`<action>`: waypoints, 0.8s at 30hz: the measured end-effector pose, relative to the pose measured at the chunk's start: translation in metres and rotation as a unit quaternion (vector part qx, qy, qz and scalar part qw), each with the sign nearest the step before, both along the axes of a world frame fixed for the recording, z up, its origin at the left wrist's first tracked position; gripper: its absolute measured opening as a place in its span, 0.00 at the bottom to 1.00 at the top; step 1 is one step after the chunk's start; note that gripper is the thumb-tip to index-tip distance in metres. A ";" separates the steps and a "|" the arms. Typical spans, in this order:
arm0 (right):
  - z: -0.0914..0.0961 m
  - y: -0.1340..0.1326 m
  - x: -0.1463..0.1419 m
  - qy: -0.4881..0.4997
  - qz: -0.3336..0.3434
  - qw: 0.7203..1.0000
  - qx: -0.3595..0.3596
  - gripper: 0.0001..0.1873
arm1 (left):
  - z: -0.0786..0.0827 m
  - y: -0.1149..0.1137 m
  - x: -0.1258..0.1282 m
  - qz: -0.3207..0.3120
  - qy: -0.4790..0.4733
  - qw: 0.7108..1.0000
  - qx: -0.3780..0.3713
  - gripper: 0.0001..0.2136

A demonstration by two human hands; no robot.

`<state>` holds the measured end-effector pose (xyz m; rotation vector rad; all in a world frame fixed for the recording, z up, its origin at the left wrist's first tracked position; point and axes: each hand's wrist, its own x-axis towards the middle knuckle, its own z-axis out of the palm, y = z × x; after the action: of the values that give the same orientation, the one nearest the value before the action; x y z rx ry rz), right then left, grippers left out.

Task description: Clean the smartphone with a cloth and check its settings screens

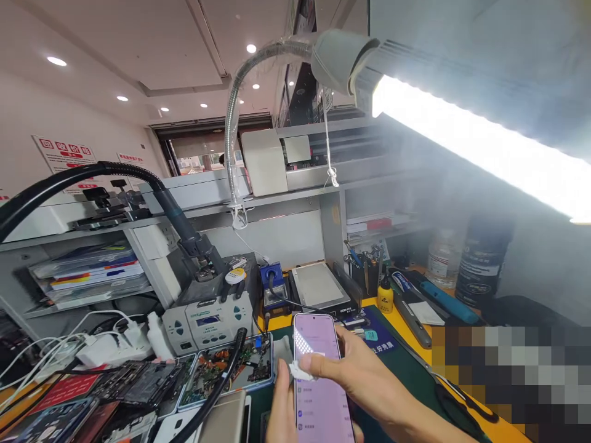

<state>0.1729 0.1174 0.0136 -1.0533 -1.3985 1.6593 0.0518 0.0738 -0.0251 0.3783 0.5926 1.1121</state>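
Note:
Upright before me is a smartphone with a lit, pinkish screen that shows a list menu and a reflection of the lamp. Along its lower left edge, my left hand is wrapped around it. My right hand comes in from the right, its thumb pressing a small crumpled white wipe against the screen. The right fingers go behind the phone's right edge, partly hidden. Beneath the phone lies a dark green mat.
Left of the phone are a tray of circuit boards, several phones and a grey rework station. A black hose crosses there. Scissors and a yellow bottle are on the right. A bright lamp hangs above.

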 end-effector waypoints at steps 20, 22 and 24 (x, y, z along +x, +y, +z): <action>-0.017 -0.026 -0.026 0.006 -0.010 0.997 0.074 0.20 | 0.017 -0.004 -0.015 0.153 -0.007 0.988 0.021 0.20; -0.016 -0.029 -0.028 -0.007 -0.028 0.995 0.091 0.22 | 0.021 -0.006 -0.013 0.152 -0.010 0.988 0.018 0.20; -0.017 -0.031 -0.027 -0.027 -0.022 0.994 0.106 0.28 | 0.028 -0.008 -0.012 0.149 -0.006 0.989 0.013 0.20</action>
<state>0.1461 0.0860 -0.0033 -1.0059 -1.5363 1.4246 0.0394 0.0655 0.0027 0.3108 0.6383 1.4075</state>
